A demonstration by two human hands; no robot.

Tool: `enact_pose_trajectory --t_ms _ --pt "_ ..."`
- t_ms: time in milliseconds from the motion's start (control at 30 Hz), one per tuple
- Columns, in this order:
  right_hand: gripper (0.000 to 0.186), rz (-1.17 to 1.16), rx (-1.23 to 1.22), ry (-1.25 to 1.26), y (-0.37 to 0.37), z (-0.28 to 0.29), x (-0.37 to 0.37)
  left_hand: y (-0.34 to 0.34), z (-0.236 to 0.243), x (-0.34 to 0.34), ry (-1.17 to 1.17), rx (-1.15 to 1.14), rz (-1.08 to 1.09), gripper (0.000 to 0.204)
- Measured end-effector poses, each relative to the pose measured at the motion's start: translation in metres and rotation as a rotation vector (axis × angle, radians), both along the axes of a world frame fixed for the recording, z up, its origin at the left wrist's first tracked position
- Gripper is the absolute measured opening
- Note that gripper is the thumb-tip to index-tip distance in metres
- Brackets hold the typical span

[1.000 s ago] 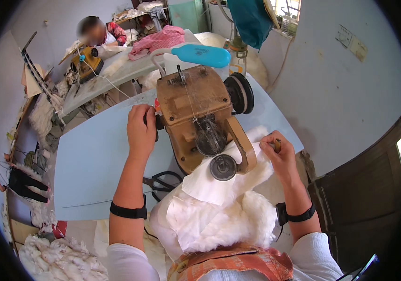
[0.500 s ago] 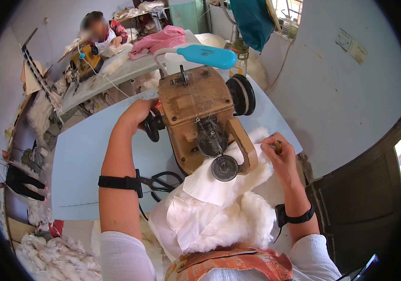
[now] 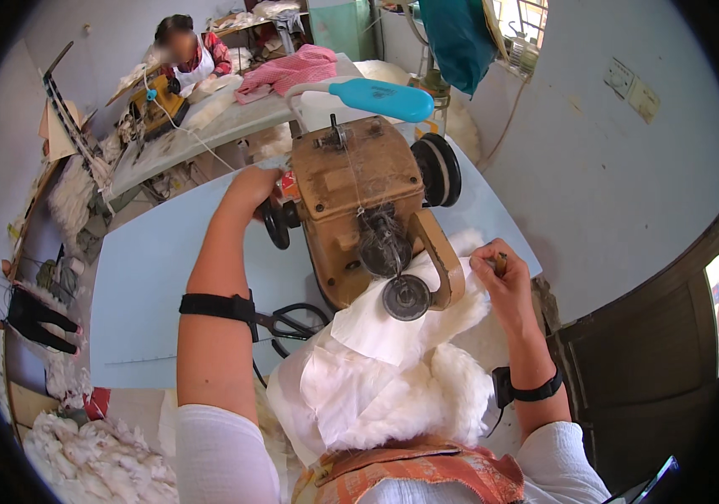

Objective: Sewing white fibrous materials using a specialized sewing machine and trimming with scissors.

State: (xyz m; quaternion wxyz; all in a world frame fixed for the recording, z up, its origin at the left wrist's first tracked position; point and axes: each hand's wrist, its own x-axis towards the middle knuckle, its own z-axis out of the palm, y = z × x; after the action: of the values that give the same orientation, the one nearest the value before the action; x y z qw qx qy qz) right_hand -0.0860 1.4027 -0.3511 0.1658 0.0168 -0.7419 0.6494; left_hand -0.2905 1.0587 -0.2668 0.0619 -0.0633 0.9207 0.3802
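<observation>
A brown fur sewing machine (image 3: 355, 172) stands in front of me, with a round dark disc (image 3: 406, 297) at its near end. White fur pelt (image 3: 460, 370), its smooth skin side partly up, runs from my lap to the discs. At the right, my right hand (image 3: 500, 273) is closed in a pinch on the pelt's edge; a small yellowish-brown piece shows at its fingers. My left hand (image 3: 257, 189) reaches behind the black hand wheel (image 3: 275, 223) on the machine's left, beside a red object (image 3: 290, 186). Its fingertips are hidden.
Black-handled scissors (image 3: 292, 322) lie on the pale blue table (image 3: 158, 286), near my left forearm. A blue lamp (image 3: 383, 100) overhangs the machine. Behind, a person (image 3: 200, 63) sits at another machine (image 3: 158, 105). White fur pieces (image 3: 95, 462) are heaped at lower left.
My left hand has shifted slightly up and away, farther behind the hand wheel. My right hand keeps its pinch in nearly the same place. The view has tilted slightly, and the person behind sits more upright.
</observation>
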Motion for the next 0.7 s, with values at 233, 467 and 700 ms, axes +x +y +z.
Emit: enact_pose_trajectory --t_ms 233,467,700 --pt "0.003 -0.052 0.024 -0.031 0.012 -0.011 0.000 0.044 -0.037 0.062 1.168 0.041 -0.102 0.035" --pt "0.004 -0.008 -0.010 -0.031 0.005 0.000 -0.001 0.021 0.006 0.032 0.331 -0.171 -0.029 0.016" --pt "0.006 -0.094 0.291 0.063 0.017 0.017 0.001 0.045 -0.022 0.147 0.478 0.167 -0.192 0.021"
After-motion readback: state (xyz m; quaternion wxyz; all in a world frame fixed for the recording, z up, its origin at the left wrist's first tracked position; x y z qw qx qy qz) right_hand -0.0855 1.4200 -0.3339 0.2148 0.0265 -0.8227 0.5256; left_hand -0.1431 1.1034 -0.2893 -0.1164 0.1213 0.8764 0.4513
